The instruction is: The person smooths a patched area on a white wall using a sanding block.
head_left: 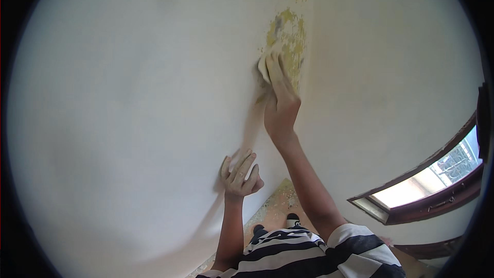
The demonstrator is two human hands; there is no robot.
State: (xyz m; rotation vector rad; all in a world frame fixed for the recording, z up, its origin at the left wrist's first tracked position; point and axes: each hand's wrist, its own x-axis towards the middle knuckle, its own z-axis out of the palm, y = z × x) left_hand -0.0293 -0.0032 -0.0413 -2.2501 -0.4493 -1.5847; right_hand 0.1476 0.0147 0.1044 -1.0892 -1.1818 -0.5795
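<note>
My right hand [283, 96] is raised to the white wall [135, 104] and presses a pale, folded sheet or pad [264, 68] against it; the material cannot be told. Around and above its fingers lies a patch of patchy yellow-green wall surface [295, 52] with grey marks, close to the wall's inner corner. Lower down and to the left, my left hand [241, 173] is held at the wall with its fingers apart, coated in pale dust or paste, and holds nothing.
The adjoining wall [366, 85] meets this one at the corner on the right. A dark-framed window [409, 193] with a metal latch is at the lower right. Below, the floor [283, 200] is spattered with pale specks near my feet.
</note>
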